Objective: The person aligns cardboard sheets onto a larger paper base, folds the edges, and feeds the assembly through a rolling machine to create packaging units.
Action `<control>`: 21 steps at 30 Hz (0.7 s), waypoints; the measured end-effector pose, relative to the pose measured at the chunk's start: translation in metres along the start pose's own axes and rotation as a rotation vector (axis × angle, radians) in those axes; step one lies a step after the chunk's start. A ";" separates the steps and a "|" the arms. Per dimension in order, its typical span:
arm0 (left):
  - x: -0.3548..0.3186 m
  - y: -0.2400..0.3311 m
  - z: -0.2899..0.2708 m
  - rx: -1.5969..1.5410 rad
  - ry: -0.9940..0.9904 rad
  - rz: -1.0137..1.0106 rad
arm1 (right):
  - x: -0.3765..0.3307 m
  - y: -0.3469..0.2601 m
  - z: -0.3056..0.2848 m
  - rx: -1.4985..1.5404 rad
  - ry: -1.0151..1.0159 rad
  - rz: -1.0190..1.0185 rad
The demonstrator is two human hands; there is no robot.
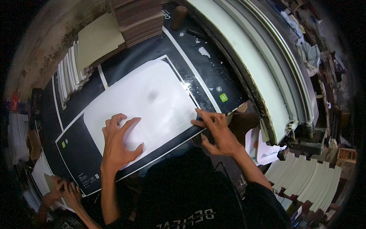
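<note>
In the head view, my white sheet lies flat on the black bench, nearer its near edge than I would like. My left hand arches over the sheet's near left part, thumb and fingers spread well apart and clamped on nothing; whether the tips press or barely touch, I cannot tell. My right hand is at the sheet's near right corner, two fingertips by that corner, the thumb clear of them and just over the bench's near edge, so I have no pinch there.

What could go wrong, as I judge it: a sideways push from my left could skid the sheet, since the black surface looks slick (it shines in patches near the sheet's right side). A hard nudge from my right fingertips could bend the corner. A co-worker's hand is by the bench's near left corner, and a knock there might shift things too.

The sheet's long axis runs roughly along the bench's near edge, rising to the right; its short sides point away from me. The face looks blank, so I cannot tell which end is its top.
</note>
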State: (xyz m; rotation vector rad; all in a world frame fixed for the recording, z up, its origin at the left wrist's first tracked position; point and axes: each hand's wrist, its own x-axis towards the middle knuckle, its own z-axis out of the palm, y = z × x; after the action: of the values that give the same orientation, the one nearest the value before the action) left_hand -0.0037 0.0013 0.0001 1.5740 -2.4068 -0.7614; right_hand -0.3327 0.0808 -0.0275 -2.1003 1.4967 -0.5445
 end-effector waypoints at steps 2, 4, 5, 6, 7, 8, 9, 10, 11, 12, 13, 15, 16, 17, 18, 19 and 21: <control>-0.003 -0.003 0.001 0.001 0.019 -0.010 | 0.004 -0.006 0.005 0.163 -0.005 0.008; -0.016 -0.015 0.002 -0.045 0.101 0.000 | 0.012 -0.025 0.011 0.437 0.058 0.050; -0.025 -0.024 0.001 -0.056 0.146 -0.012 | 0.018 -0.036 0.006 0.394 0.027 0.019; -0.034 -0.035 -0.004 -0.060 0.160 -0.046 | 0.024 -0.045 0.008 0.370 -0.012 -0.022; -0.043 -0.044 -0.014 -0.040 0.186 -0.089 | 0.024 -0.055 0.012 0.413 -0.015 -0.022; -0.052 -0.056 -0.024 -0.020 0.211 -0.126 | 0.030 -0.068 0.006 0.359 -0.146 -0.044; -0.059 -0.072 -0.029 0.003 0.218 -0.171 | 0.037 -0.078 0.006 0.358 -0.264 -0.105; -0.069 -0.086 -0.034 0.019 0.226 -0.214 | 0.044 -0.085 0.013 0.347 -0.381 -0.166; -0.077 -0.092 -0.041 -0.013 0.223 -0.233 | 0.051 -0.092 0.024 0.334 -0.460 -0.240; -0.080 -0.102 -0.041 -0.017 0.228 -0.240 | 0.062 -0.101 0.035 0.288 -0.492 -0.334; -0.086 -0.106 -0.040 -0.021 0.225 -0.254 | 0.070 -0.111 0.047 0.251 -0.530 -0.426; -0.095 -0.111 -0.036 -0.002 0.172 -0.326 | 0.087 -0.131 0.071 0.113 -0.704 -0.532; -0.096 -0.113 -0.034 -0.008 0.185 -0.324 | 0.092 -0.136 0.083 0.057 -0.695 -0.626; -0.097 -0.115 -0.032 -0.013 0.196 -0.319 | 0.095 -0.140 0.095 0.002 -0.682 -0.717; -0.097 -0.117 -0.031 -0.014 0.206 -0.314 | 0.099 -0.143 0.105 -0.049 -0.665 -0.808; -0.097 -0.119 -0.032 -0.034 0.202 -0.313 | 0.103 -0.148 0.111 -0.077 -0.691 -0.829; -0.096 -0.121 -0.031 -0.075 0.190 -0.309 | 0.108 -0.154 0.123 -0.139 -0.674 -0.853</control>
State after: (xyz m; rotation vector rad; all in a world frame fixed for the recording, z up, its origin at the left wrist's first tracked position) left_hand 0.1479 0.0384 -0.0207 1.9175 -2.0071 -0.7054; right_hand -0.1121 0.0406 -0.0281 -2.6088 0.2431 0.0313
